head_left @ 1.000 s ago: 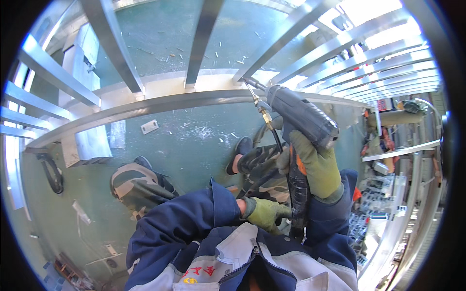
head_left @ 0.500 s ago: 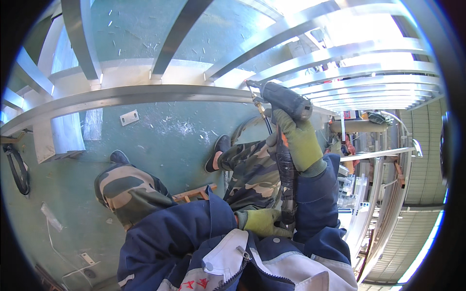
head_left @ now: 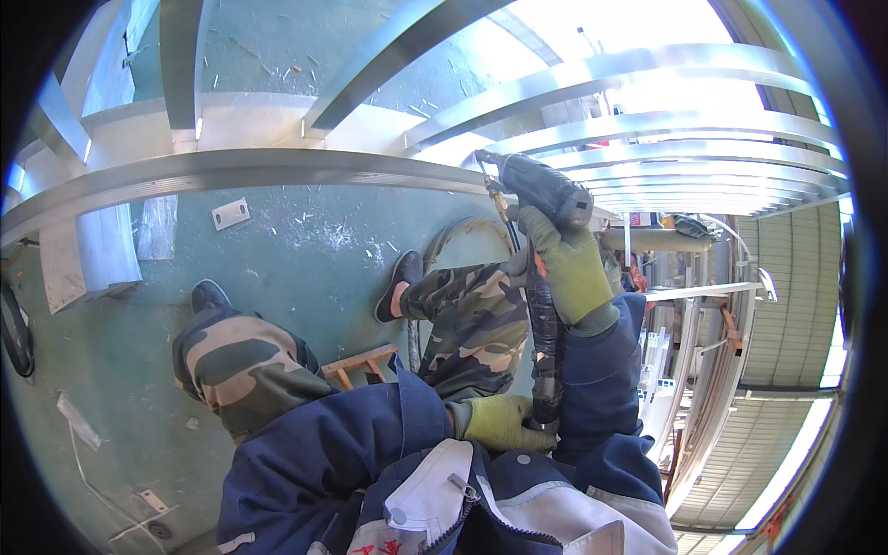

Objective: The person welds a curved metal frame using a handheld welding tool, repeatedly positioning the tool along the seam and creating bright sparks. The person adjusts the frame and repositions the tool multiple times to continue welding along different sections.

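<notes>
My right hand, in a yellow-green glove, grips a black pistol-shaped power tool whose exact kind I cannot make out. Its narrow front end is by the edge of a metal rail, where upright bars join; whether it touches is unclear. Below the grip runs a thick black tape-wrapped section. My left hand, gloved alike, is closed around its lower end, close to my jacket. A brass-coloured fitting sits beside the tool. The fingertips of both hands are partly hidden.
Several metal bars of the frame stretch away to the right. On the green floor lie a small slotted plate, metal shavings and a wooden piece. A long roll and stacked materials stand at right.
The view has turned slightly, so the floor things sit further left and the frame's bars have shifted. Both hands keep their hold, and the tool stays beside the rail.
</notes>
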Tool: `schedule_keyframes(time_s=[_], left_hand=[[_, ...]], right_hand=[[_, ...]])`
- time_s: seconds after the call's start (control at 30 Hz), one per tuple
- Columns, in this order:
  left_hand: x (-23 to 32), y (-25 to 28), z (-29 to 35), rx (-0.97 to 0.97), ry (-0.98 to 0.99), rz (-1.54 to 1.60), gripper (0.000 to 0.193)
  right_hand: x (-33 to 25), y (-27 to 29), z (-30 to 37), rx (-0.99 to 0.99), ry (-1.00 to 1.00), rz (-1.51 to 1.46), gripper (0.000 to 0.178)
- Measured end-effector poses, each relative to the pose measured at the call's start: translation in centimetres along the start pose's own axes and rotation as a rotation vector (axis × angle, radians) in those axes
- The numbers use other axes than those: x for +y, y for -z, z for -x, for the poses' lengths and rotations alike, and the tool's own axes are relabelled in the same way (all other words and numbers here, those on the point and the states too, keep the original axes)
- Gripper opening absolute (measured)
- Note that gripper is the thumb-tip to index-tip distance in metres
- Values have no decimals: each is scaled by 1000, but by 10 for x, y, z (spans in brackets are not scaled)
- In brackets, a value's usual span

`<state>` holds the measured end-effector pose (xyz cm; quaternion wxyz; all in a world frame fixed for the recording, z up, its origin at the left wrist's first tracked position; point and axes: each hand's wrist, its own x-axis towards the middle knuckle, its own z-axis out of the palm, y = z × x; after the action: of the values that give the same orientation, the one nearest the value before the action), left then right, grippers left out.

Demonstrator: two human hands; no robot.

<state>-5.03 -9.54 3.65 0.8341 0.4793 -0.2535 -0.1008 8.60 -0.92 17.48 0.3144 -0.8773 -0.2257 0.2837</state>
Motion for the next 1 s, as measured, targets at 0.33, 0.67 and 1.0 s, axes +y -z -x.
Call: schedule_keyframes(time_s=[0.33,0.67,1.0], left_hand=[[-25,-8,-13,35,111,-167,38],[-16,-3,-7,23,7,-131,44],[-18,-5,-7,70,-44,-64,54]], right_hand=[[-3,-10,-1,23,-6,75,46],[-1,-16,-4,33,-28,157,43],[-4,-24,-4,54,-43,250,44]])
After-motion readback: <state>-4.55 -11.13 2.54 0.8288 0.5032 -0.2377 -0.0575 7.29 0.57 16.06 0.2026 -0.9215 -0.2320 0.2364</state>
